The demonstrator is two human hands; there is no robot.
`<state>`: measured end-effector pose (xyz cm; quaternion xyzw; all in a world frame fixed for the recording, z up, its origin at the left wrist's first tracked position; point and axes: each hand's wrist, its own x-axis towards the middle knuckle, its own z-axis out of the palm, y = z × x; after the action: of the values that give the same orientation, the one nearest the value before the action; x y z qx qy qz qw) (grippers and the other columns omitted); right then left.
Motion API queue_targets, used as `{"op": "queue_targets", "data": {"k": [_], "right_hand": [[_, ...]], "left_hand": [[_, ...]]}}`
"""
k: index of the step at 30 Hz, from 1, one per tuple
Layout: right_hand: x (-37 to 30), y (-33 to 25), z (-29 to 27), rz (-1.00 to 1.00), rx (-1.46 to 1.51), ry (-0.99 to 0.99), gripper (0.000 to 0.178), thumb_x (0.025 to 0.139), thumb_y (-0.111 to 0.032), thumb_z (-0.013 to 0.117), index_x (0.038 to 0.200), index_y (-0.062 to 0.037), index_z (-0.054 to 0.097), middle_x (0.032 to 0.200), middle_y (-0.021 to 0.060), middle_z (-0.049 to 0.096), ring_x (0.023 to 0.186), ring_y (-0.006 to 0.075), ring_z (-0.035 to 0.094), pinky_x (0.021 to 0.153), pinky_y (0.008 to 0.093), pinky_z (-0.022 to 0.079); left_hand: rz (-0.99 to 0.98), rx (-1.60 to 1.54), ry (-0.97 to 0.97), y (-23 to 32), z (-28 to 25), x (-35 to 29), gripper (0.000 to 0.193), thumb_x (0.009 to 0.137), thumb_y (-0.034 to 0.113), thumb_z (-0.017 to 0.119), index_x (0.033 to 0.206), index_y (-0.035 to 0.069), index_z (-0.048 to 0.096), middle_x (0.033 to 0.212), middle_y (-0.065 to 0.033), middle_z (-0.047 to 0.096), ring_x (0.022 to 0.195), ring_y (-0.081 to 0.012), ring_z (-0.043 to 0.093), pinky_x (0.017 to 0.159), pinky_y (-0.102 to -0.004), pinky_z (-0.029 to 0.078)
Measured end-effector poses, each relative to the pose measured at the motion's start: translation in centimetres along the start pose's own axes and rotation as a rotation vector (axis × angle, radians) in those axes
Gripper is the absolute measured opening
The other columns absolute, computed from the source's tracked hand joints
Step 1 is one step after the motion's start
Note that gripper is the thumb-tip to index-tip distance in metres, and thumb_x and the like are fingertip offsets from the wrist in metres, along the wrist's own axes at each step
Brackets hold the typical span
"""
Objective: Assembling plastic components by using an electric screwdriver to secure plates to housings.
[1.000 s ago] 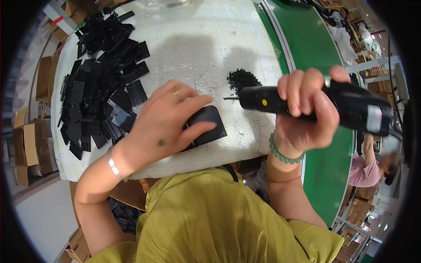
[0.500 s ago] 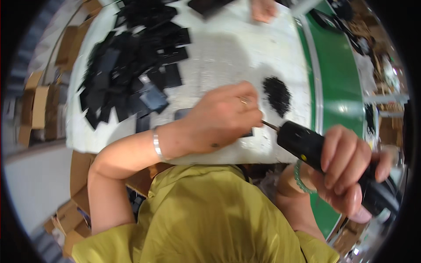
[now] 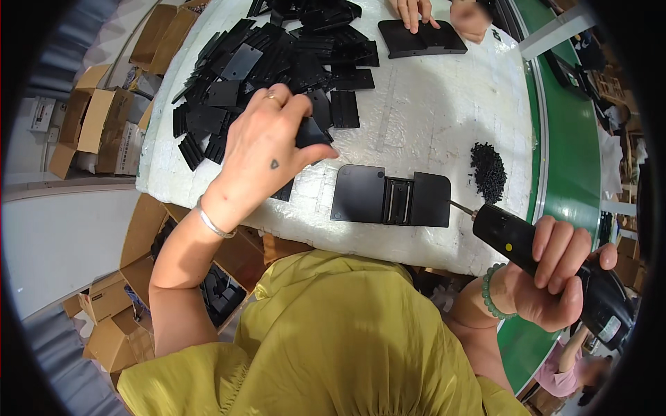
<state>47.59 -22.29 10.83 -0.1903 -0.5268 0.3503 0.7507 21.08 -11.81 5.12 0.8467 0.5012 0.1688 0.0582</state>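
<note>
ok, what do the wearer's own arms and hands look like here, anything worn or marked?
Both forearms are bare; an olive-yellow short-sleeved top covers the shoulders. The left hand has a ring on one finger, a small dark heart-shaped mark on its back, and a thin silver bangle at the wrist. The right hand shows no ring; its wrist carries a green bead bracelet. No gloves.
</note>
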Motion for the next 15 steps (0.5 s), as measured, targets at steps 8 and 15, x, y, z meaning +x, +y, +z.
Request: {"op": "queue_targets", "data": {"k": [8, 15], "right_hand": [[-0.2, 0.2, 0.1, 0.016, -0.009, 0.008, 0.034, 0.074, -0.009, 0.051, 0.107, -0.0102, 0.044, 0.057, -0.0046, 0.039, 0.048, 0.0052, 0.036, 0.057, 0.0233, 0.03], [-0.7, -0.3, -0.3, 0.015, -0.032, 0.083, 0.034, 0.074, -0.009, 0.051, 0.108, -0.0093, 0.045, 0.057, -0.0045, 0.039, 0.048, 0.0054, 0.037, 0.058, 0.0228, 0.031]], "left_hand": [[0.2, -0.121, -0.21, -1.5, 0.5, -0.2, 0.046, 0.057, 0.014, 0.076, 0.1, 0.01, 0.062, 0.097, -0.0073, 0.047, 0.086, -0.0268, 0.052, 0.074, -0.0373, 0.045], [0.254, -0.164, -0.125, -2.6, 0.6, 0.8, 0.037, 0.059, 0.011, 0.075, 0.094, 0.006, 0.063, 0.096, -0.0089, 0.048, 0.077, -0.0273, 0.057, 0.069, -0.0361, 0.048]]}}
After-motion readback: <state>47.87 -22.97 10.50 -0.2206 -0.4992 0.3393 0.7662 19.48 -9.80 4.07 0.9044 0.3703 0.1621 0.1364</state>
